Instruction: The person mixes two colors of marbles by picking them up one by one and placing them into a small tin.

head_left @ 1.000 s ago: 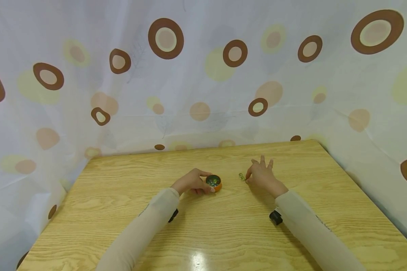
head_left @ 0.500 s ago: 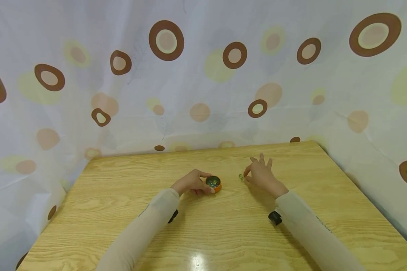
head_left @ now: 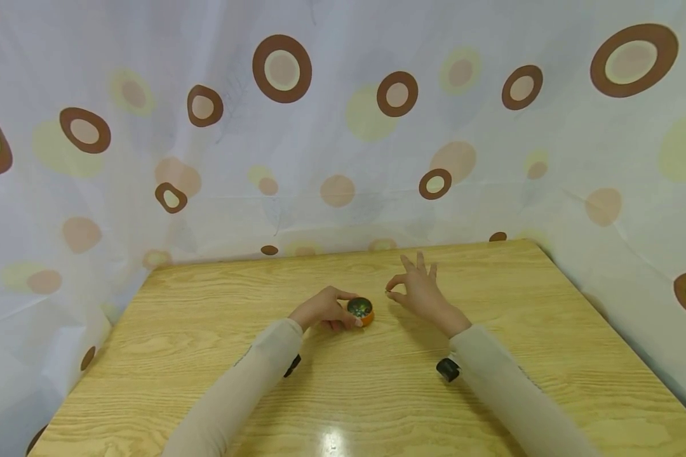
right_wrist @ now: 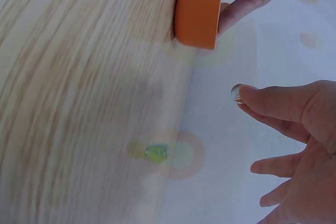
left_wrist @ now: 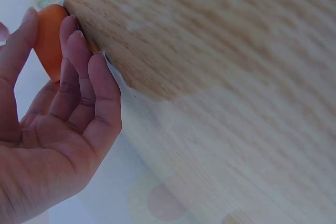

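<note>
A small orange bowl (head_left: 361, 310) holding several glass marbles stands on the wooden table (head_left: 377, 393). My left hand (head_left: 327, 308) grips its near side, thumb and fingers curled round the orange wall (left_wrist: 49, 40). My right hand (head_left: 390, 293) hovers just right of the bowl and pinches a clear marble (right_wrist: 236, 93) between thumb and forefinger, the other fingers spread. The bowl (right_wrist: 198, 14) lies ahead of that marble in the right wrist view. One green marble (right_wrist: 156, 152) lies loose on the table below the right hand; the head view hides it.
A white curtain (head_left: 343, 127) with brown and yellow circles hangs close behind and to both sides of the table. Black wrist cameras (head_left: 448, 369) sit under both sleeves. The table's back edge (head_left: 343, 251) runs just beyond the hands.
My right hand has lifted from the table with a marble pinched and moved left toward the bowl. The left hand and bowl have stayed put.
</note>
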### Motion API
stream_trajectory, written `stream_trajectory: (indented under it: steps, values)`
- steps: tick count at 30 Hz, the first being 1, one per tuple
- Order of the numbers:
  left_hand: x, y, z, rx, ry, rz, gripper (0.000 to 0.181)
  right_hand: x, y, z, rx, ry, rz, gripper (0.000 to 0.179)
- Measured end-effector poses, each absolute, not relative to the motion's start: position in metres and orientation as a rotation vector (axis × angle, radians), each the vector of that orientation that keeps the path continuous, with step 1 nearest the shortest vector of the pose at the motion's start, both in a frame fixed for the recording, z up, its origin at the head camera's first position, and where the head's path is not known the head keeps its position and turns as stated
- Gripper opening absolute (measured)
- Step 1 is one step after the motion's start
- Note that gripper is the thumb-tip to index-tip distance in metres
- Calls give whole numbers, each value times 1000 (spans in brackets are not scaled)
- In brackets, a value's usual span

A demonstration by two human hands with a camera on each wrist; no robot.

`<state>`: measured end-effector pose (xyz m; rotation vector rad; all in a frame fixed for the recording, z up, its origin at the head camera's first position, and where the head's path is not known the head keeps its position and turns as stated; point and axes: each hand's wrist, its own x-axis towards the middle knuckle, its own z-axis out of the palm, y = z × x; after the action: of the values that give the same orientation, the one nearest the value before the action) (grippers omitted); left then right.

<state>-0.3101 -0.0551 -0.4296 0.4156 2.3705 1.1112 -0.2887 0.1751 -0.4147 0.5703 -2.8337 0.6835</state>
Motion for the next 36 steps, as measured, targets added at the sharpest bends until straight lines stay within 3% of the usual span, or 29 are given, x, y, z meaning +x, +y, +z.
stream_trajectory:
  steps: [18, 36]
  values:
    - [-312, -56, -433, 399, 2367, 1106, 68, -283, 142, -413, 742, -2830, 679, 13]
    - [-310, -55, -429, 391, 2380, 1094, 67, -288, 155, -408, 707, -2817, 666, 15]
